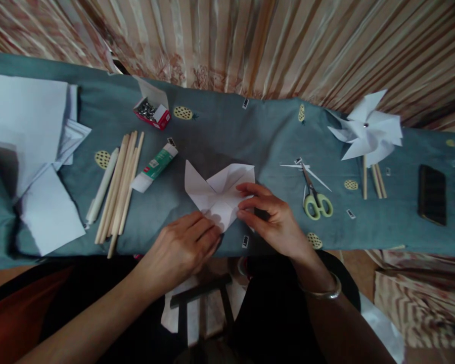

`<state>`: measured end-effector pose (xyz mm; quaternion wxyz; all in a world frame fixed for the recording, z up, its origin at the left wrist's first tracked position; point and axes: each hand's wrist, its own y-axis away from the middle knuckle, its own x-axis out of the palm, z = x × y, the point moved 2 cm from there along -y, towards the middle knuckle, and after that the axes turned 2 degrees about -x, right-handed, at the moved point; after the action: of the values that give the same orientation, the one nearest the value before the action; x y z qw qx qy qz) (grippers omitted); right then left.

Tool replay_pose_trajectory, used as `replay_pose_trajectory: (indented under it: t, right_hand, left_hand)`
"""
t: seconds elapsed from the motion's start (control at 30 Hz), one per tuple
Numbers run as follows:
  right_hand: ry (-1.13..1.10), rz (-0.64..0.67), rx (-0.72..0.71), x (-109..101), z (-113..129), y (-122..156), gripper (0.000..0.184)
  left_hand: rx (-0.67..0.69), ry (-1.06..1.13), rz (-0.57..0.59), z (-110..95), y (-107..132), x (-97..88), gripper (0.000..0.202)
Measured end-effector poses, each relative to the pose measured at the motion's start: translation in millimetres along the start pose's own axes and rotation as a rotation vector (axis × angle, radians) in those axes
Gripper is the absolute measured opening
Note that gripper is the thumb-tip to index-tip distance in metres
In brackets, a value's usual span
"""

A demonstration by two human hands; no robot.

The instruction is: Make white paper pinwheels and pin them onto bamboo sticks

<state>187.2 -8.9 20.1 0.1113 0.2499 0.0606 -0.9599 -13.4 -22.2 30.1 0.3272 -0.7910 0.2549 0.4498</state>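
A white paper square (217,194), cut and partly folded into pinwheel flaps, lies on the blue-grey cloth (250,131) near the table's front edge. My left hand (184,247) rests at its lower left corner, fingers curled and pressing the paper edge. My right hand (275,217) pinches the folded flap at the paper's right side between thumb and fingers. A bangle sits on my right wrist.
Wooden sticks (121,184) and a glue tube (155,167) lie to the left, a box of pins (151,111) behind them. White sheets (30,151) are at far left. Scissors (314,197), a finished pinwheel (367,131) and a phone (432,194) lie to the right.
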Motion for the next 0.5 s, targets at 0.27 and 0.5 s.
replay_pose_trajectory:
  t: [0.27, 0.5]
  right_hand:
    - [0.212, -0.065, -0.079, 13.9, 3.6, -8.0, 0.007]
    - [0.265, -0.114, -0.054, 20.3, 3.2, -9.8, 0.007]
  left_hand:
    - [-0.026, 0.034, -0.015, 2.9, 6.3, 2.8, 0.03]
    - [-0.003, 0.037, 0.007, 3.3, 5.7, 6.5, 0.025]
